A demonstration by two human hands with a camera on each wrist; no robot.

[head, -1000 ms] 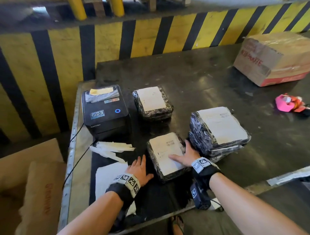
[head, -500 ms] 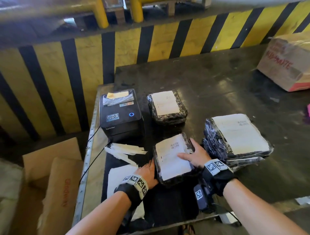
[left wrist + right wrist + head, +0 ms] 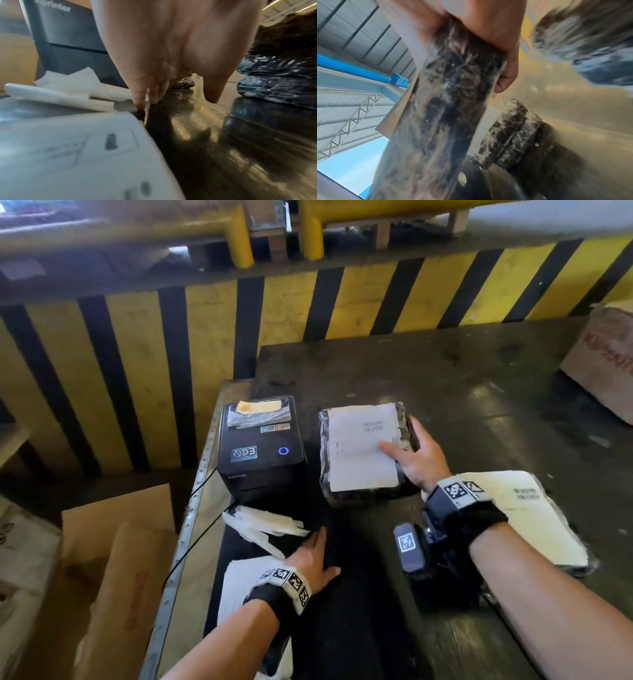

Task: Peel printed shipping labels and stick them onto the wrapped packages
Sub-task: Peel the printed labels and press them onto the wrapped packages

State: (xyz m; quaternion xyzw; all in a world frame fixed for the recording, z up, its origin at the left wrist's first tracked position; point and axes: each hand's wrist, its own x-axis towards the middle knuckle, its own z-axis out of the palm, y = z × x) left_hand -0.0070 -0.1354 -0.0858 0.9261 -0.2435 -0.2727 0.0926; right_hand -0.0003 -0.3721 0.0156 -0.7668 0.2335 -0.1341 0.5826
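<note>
A black-wrapped package (image 3: 359, 453) with a white shipping label on top is held by my right hand (image 3: 406, 445), thumb on the label and fingers round its right edge. In the right wrist view the held package (image 3: 447, 108) hangs tilted above a second small wrapped package (image 3: 510, 134) on the table. A bigger labelled package stack (image 3: 534, 518) lies to the right, partly behind my right wrist. My left hand (image 3: 317, 554) lies flat on the dark table (image 3: 462, 392), its fingers (image 3: 140, 100) straight beside a printed label sheet (image 3: 68, 148).
The black label printer (image 3: 260, 450) stands left of the held package. White backing strips (image 3: 267, 525) lie in front of it. A cardboard box (image 3: 606, 371) sits at the far right. More cartons (image 3: 113, 559) stand off the table's left edge. A yellow-and-black barrier (image 3: 342, 302) runs behind.
My right hand picked up the labelled package from the table's front and carried it back, over the far small package. My left hand left the package's side and stayed flat on the table.
</note>
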